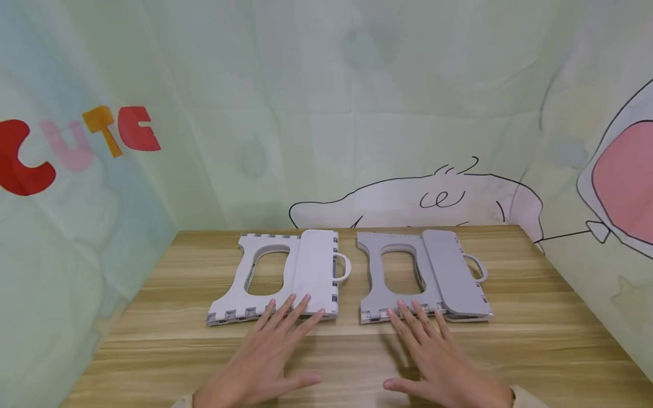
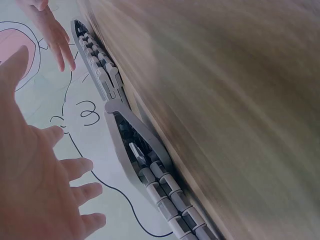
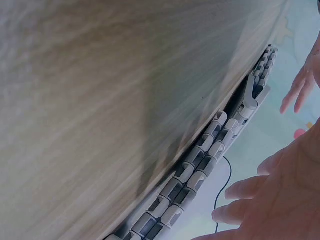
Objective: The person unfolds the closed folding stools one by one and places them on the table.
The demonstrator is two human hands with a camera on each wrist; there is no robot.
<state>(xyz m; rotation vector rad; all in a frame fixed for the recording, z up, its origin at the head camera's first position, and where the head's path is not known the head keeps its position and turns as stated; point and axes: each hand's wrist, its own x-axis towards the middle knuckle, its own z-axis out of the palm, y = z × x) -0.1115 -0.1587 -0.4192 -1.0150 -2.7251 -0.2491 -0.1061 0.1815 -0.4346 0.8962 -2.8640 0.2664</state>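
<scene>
Two folded plastic step stools lie flat, side by side. The white folding stool (image 1: pixel 316 266) is on the left and the grey folding stool (image 1: pixel 451 272) on the right, each with an oval opening and a loop handle on its right side. My left hand (image 1: pixel 267 351), palm down with fingers spread, is over the white stool's near edge. Likewise spread, my right hand (image 1: pixel 433 357) is at the grey stool's near edge. In the left wrist view, a gap shows between my left hand (image 2: pixel 35 185) and the white stool's hinged edge (image 2: pixel 170 200). Neither hand holds anything.
Both stools rest on a wood-grain table (image 1: pixel 347 351). A pale green cloth backdrop (image 1: pixel 229 141) with cartoon drawings and coloured letters stands behind the table and along both sides.
</scene>
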